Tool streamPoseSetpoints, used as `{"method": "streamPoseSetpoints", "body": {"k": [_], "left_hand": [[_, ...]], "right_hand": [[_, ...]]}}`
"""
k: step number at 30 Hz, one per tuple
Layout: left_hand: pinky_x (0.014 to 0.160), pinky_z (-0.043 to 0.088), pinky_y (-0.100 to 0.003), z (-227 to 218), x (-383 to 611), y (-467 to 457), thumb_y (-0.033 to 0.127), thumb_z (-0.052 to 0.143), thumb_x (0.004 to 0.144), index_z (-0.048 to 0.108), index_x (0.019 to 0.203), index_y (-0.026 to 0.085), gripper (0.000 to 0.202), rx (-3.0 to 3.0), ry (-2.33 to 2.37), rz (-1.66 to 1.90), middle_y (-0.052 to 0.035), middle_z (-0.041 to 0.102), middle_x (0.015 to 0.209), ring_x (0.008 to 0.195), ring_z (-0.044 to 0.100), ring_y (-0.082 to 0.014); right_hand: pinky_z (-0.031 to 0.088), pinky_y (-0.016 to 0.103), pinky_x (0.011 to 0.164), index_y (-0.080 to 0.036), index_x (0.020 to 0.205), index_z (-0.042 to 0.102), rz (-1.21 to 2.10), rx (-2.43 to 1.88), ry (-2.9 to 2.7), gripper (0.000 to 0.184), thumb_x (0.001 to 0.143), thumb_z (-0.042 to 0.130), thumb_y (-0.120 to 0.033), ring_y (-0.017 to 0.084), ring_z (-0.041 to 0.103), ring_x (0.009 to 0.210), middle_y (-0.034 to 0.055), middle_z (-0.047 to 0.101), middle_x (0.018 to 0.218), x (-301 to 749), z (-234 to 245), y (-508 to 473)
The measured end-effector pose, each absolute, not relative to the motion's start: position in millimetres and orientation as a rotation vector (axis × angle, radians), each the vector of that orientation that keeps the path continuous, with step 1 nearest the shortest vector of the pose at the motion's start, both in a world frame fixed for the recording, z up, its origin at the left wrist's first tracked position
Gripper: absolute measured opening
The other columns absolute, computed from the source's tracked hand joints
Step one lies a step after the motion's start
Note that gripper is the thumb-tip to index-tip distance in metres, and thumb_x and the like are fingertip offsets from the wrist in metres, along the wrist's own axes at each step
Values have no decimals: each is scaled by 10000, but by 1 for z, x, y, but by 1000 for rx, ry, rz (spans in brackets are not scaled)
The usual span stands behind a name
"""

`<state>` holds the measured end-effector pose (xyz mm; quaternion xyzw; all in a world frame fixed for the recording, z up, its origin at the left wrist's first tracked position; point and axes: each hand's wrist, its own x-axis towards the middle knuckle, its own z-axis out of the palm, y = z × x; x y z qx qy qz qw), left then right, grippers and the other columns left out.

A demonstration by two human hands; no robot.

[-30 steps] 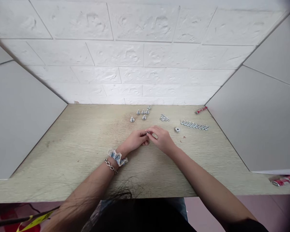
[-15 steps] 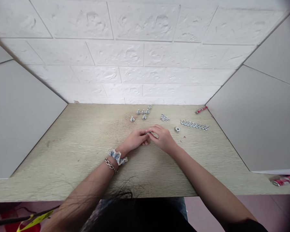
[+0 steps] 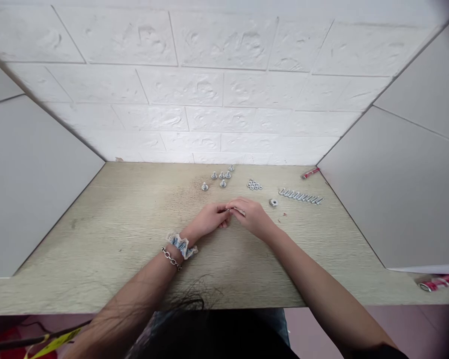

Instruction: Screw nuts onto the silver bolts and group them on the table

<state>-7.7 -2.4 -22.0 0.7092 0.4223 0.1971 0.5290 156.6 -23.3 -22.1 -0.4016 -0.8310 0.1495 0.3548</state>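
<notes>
The left hand (image 3: 208, 218) and right hand (image 3: 253, 218) meet fingertip to fingertip low over the table (image 3: 134, 214), each grip pinched on a small metal piece (image 3: 228, 210) between them, so mostly covered that its shape cannot be told. Over the last second the right fingers have shifted on it and less metal now shows, which suggests the piece is being worked at the fingertips rather than released. Just beyond the hands, six metal assemblies (image 3: 223, 184) stand upright, the same number as a second ago, so nothing has been added to that group. The cluster of nuts (image 3: 254, 185) lies to their right, unchanged; nearer the right hand sits a round washer-like part (image 3: 273, 202), and past it the slanting row of bolts (image 3: 301, 196). Farther out, one red cylinder (image 3: 310, 173) lies at the back right, and another (image 3: 440, 282) near the front.
</notes>
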Motion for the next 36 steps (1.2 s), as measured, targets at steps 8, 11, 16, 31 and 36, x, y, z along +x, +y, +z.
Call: {"method": "streamPoseSetpoints", "body": {"k": [8,11,16,31,36], "left_hand": [[541,409,-212,-26,-8,-2,322,418,780,522,659,150,234,1752,968,467,10,531,580,542,526,-105],[539,413,-219,-28,-7,-1,297,402,771,544,673,146,230,1763,1013,455,2,548,569,527,525,-108],[528,407,-219,-27,-5,-3,303,377,782,543,668,153,251,1805,1050,486,9,552,549,494,514,-104],[517,374,-204,-19,-4,-5,393,399,809,638,758,154,342,1874,1133,509,19,557,501,495,513,-111],[530,377,-201,-19,-5,-5,367,410,802,649,870,165,320,1828,1129,509,34,534,489,492,516,-109]], "right_hand": [[430,258,671,-196,1085,524,507,-1316,-2052,251,840,493,-243,140,553,703,22,606,812,153,-22,-23],[419,271,709,-182,1163,465,517,-1340,-2047,305,863,421,-217,153,557,758,38,606,857,147,-22,-25],[403,284,666,-192,1161,459,554,-1468,-2031,295,889,360,-251,177,574,735,41,628,818,143,-23,-27],[368,247,646,-179,804,587,478,-1374,-2035,145,855,478,-260,139,526,729,19,611,787,149,-15,-25],[388,245,644,-194,959,632,604,-1310,-2090,180,819,519,-189,129,546,706,20,651,859,159,-11,-24]]}}
